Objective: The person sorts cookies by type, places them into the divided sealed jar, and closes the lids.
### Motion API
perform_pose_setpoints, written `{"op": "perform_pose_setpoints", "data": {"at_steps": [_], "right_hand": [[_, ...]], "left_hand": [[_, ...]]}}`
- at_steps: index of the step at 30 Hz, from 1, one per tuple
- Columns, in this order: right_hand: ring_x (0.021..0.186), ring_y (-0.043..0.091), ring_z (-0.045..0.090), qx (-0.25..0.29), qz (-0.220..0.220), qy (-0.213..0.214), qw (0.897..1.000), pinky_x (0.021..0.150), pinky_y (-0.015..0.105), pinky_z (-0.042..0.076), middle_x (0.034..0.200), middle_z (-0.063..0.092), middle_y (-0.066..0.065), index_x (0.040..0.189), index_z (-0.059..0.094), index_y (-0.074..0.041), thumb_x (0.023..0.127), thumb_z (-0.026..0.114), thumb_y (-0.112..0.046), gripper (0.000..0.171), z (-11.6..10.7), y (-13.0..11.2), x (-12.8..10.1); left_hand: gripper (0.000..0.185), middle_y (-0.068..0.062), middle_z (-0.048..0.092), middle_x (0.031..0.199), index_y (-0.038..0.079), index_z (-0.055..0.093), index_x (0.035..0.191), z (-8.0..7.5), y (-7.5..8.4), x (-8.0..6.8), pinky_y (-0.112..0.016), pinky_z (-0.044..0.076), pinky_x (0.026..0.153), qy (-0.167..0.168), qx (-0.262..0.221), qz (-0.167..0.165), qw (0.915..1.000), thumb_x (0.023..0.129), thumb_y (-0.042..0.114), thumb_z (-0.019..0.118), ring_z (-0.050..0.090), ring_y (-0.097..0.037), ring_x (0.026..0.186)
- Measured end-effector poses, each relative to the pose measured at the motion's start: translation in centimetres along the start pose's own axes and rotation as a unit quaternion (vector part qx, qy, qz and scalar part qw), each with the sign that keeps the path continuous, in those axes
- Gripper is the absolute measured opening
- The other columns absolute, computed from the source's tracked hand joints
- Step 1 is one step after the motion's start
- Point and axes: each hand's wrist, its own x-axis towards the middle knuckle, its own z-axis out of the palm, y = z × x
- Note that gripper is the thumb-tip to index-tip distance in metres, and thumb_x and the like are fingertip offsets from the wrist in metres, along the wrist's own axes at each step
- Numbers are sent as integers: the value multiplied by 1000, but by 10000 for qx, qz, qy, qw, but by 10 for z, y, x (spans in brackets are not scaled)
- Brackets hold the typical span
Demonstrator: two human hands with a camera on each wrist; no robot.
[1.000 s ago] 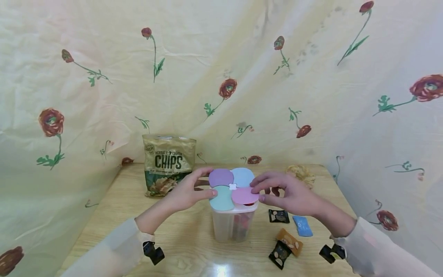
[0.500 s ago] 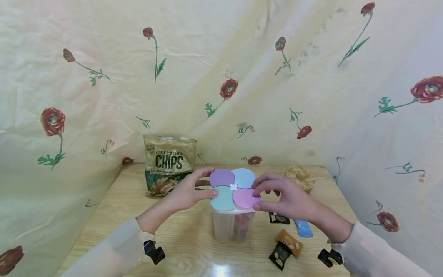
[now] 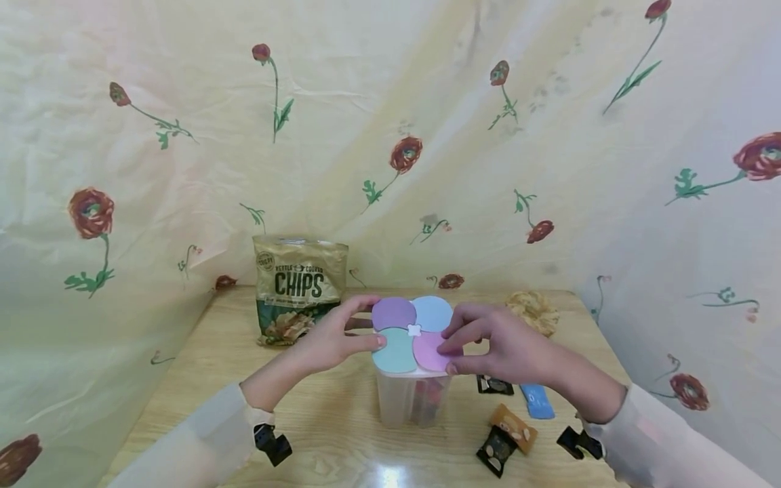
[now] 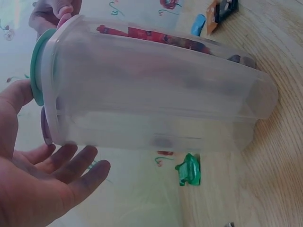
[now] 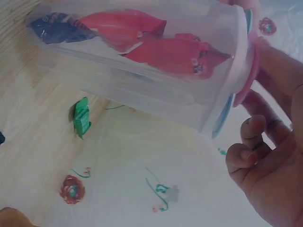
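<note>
A clear plastic storage container [image 3: 393, 400] stands upright on the table, topped by purple [image 3: 393, 314], blue [image 3: 433, 313], green [image 3: 393, 356] and pink lids [image 3: 427, 356]. My left hand [image 3: 323, 342] grips its left side, thumb on the green lid and fingers along the far side. With thumb and fingertips my right hand [image 3: 509, 344] holds the pink lid at its outer edge, and the lid lies down. Through the wall in the right wrist view show red packets [image 5: 175, 54] and a dark blue packet [image 5: 59, 27] inside one compartment.
Behind on the left stands a chips bag [image 3: 299, 291]. To the right lie black [image 3: 495, 449], orange [image 3: 514, 427] and blue wrapped snacks [image 3: 537, 401]. A yellowish crumpled bundle [image 3: 533, 312] sits at the back right; a green packet [image 4: 189, 170] shows behind the container.
The pink lid, slightly raised with red showing beneath it one second ago, has come down flat. My right hand has moved left and inward over it; my left hand keeps its place.
</note>
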Motion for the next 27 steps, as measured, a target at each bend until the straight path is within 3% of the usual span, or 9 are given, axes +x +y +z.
{"op": "perform_pose_setpoints", "data": {"at_steps": [8,12,16,22,27], "right_hand": [[97,9,67,-479,62,24,9988,82,31,57,105,67,-13,102,82,-28,86,86,-23,17,0,-11,-2],[99,11,67,-111,0,476,9988,82,31,57,110,69,-8,105,82,-26,86,85,-20,20,10,-2,-12],[106,12,65,486,376,895,9941,80,28,55,122,69,-6,115,78,-24,89,82,-17,27,21,3,-26],[113,15,65,1410,1209,1714,9675,86,28,57,134,65,5,135,64,-14,99,67,-6,36,36,-4,-44],[119,10,65,2077,1591,2010,9440,89,28,57,137,62,15,141,56,-7,107,52,-6,35,60,-10,-57]], "left_hand": [[72,-13,46,152,14,38,155,2,-1,1,-51,50,106,21,21,-16,10000,95,28,75,50,-38,137],[71,-12,47,151,16,40,155,4,-4,2,-50,52,103,8,2,-52,10000,95,30,75,51,-37,136],[68,-14,49,149,16,42,155,6,-10,4,-49,52,102,-24,-161,127,9998,96,27,74,51,-37,135],[53,-16,51,150,9,43,155,3,-22,6,-55,45,109,96,-990,226,9948,109,35,50,53,-35,135],[66,-16,53,150,2,46,152,-3,-37,11,-53,42,113,-9,-1835,109,9830,110,51,29,52,-32,137]]}}
